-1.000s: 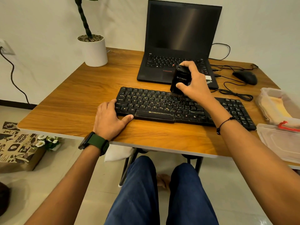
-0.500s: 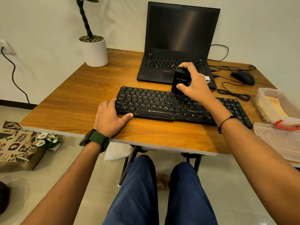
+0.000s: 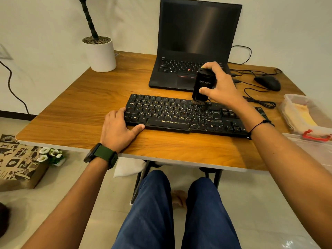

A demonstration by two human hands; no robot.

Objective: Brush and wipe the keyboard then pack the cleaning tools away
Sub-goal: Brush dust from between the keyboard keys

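Right hand [image 3: 218,87] wrapped round the black brush [image 3: 203,86], thumb on the near face, forefinger over the top, other fingers behind. Brush upright at centre frame, slightly right, bristles down and touching the top rows of the keyboard [image 3: 179,115] toward its right half. Whole brush body showing left of the palm; bristle tips just below the thumb.

Left hand [image 3: 118,129] flat and relaxed on the table [image 3: 80,108], holding nothing, fingers lying over the keyboard's left end, thumb along its front edge. Green-strapped watch [image 3: 101,155] on that wrist, thin black band [image 3: 258,125] on the right one.

Keyboard lying across mid-frame, parallel to the table's near edge, pale smears on its right-hand keys.

At the right edge of the frame, a clear plastic box [image 3: 294,99] holding folded yellowish cloth [image 3: 300,115]; in front of it a clear lid [image 3: 314,146] lying flat, with a red clip [image 3: 314,136] where the two meet. Hard to tell whether anything else sits in the box.

Behind the keyboard, an open laptop [image 3: 195,42], screen dark. Mouse [image 3: 267,82] and loose cables [image 3: 258,101] to its right. White plant pot [image 3: 100,54] at upper left.

Compared with half a second ago: brush further right along the keyboard's top rows, with bristles more plainly exposed. Left hand in the same place.
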